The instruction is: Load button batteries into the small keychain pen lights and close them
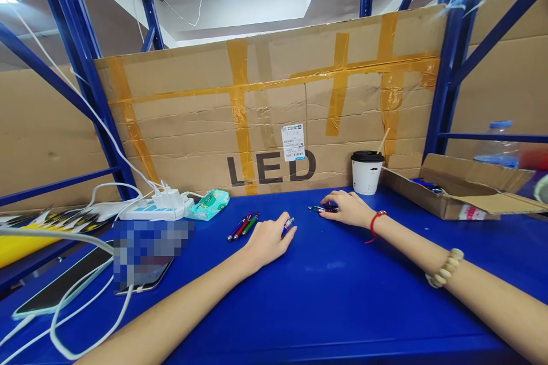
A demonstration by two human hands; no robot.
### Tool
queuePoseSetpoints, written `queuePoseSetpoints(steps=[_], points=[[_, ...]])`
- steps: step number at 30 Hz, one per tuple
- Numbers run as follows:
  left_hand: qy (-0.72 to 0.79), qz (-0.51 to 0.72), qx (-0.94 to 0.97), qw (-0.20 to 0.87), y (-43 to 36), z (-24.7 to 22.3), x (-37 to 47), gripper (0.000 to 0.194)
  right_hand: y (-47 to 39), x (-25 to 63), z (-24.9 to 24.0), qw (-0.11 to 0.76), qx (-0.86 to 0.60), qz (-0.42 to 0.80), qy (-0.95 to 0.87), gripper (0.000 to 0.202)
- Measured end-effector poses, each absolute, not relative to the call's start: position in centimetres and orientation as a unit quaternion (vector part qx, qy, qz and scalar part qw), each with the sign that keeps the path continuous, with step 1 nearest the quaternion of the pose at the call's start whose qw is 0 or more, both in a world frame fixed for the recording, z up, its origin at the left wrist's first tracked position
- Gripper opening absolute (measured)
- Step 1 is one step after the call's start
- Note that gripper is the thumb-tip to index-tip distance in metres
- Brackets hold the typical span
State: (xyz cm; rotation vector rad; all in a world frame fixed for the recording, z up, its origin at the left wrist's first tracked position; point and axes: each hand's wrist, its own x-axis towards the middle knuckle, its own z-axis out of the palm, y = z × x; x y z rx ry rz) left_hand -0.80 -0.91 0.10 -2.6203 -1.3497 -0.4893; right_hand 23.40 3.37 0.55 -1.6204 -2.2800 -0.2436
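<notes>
My left hand (269,241) is closed on a blue pen (288,224) with a silvery end, which sticks out between thumb and fingers just above the blue tabletop (317,302). Left of it lies a small bunch of pens (243,227), with blue, red and green barrels side by side. My right hand (349,209), with a red cord at the wrist, curls its fingers round a few dark pens (317,209) on the table. Their tips point left, and the fingers partly hide them, so I cannot tell how many there are.
A lidded paper cup (366,174) with a stirrer stands at the back right, beside an open cardboard box (449,197) holding pens. On the left are a wipes packet (209,205), a power strip (154,210), phones (64,279) and loose white cables (55,319). A cardboard sheet (192,142) walls the back.
</notes>
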Motion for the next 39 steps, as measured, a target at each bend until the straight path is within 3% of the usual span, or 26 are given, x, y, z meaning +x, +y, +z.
queuePoseSetpoints(steps=[7,13,18,20,25,30,39], points=[[-0.446,-0.15,-0.879,0.082,-0.7,0.0,-0.9,0.019,3.4,23.2,0.2,0.151,-0.591,-0.038,-0.791,0.064],[-0.451,-0.147,-0.878,0.068,-0.8,0.1,-0.8,0.015,3.2,22.6,-0.1,0.135,-0.612,-0.049,-0.778,0.076],[-0.449,-0.155,-0.878,0.06,-0.8,0.1,-0.8,0.013,3.2,22.9,0.0,0.131,-0.666,-0.038,-0.733,0.103],[-0.447,-0.158,-0.879,0.056,-0.8,0.2,-0.8,0.012,3.4,23.1,0.1,0.132,-0.664,-0.03,-0.735,0.099],[-0.438,-0.166,-0.882,0.052,-0.8,0.2,-0.9,0.011,4.4,23.9,0.3,0.184,-0.658,-0.042,-0.729,0.051],[-0.427,-0.181,-0.885,0.046,-0.8,-0.1,-0.9,0.012,4.8,25.2,0.5,0.196,-0.681,-0.043,-0.704,0.032],[-0.396,-0.215,-0.89,0.064,-0.9,-0.1,-0.8,0.036,5.3,26.3,0.3,0.186,-0.675,0.059,-0.712,0.038]])
